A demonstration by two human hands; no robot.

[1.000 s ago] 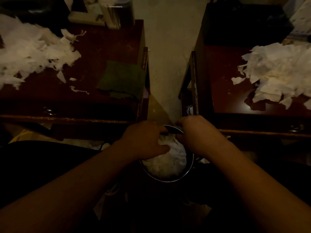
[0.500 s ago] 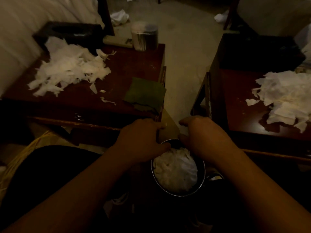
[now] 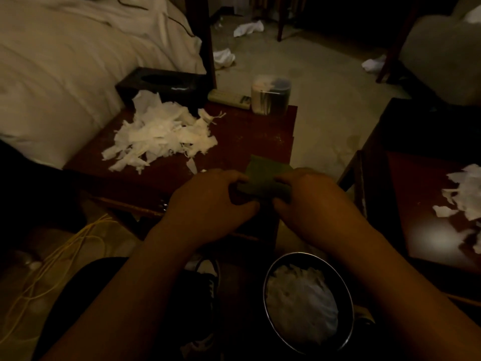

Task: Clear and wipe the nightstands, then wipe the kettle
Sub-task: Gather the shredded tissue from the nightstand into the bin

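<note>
A green cloth lies at the front right corner of the left nightstand. My left hand and my right hand both grip its near edge. A heap of torn white paper covers the left nightstand's left half. More torn paper lies on the right nightstand. On the floor below my hands stands a round metal bin filled with white paper. I cannot pick out a kettle in this dim view.
A black tissue box, a remote control and a clear jar stand at the back of the left nightstand. A bed lies left. Crumpled tissues dot the floor. Yellow cord lies at lower left.
Both hands left the bin of paper and rose to the left nightstand, where they took hold of the green cloth. The view tilted up.
</note>
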